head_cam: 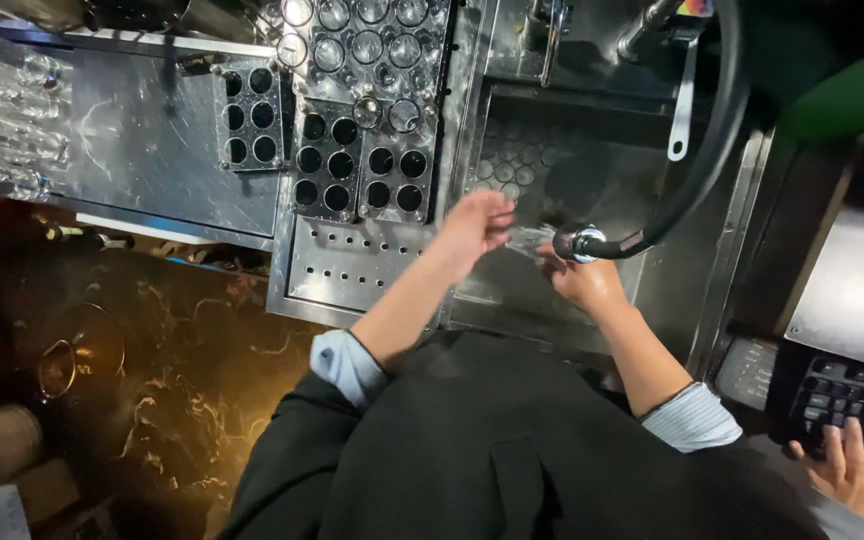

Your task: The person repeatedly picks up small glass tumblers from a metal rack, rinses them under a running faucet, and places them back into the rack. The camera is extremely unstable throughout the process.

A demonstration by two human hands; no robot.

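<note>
While water runs over the sink, the scene reads from the dark marble counter at far left, where a metal jigger-like cup stands, across a steel worktop to a perforated drain board. On that board sit black racks with round holes, and farther back a cluster of upturned glasses.

Next comes the left hand, held over the near left edge of the steel sink. Its fingers are loosely spread and slightly curled, clamped on nothing; it seems to be meeting the spray. Just beside it, water leaves the spray head, a chrome nozzle on a thick black hose that loops up and back to the tap. The right hand sits directly under and behind that nozzle; whether its fingers wrap the nozzle or merely rest below it I cannot tell, since the head hides them.

By my judgement the spray head is light but wet and slippery, and the stiff, springy hose will tug it backward. The best hold would be around the neck just behind the chrome collar, where the hose gives grip.

Farthest right, another person's hand rests on a dark keyboard.
</note>
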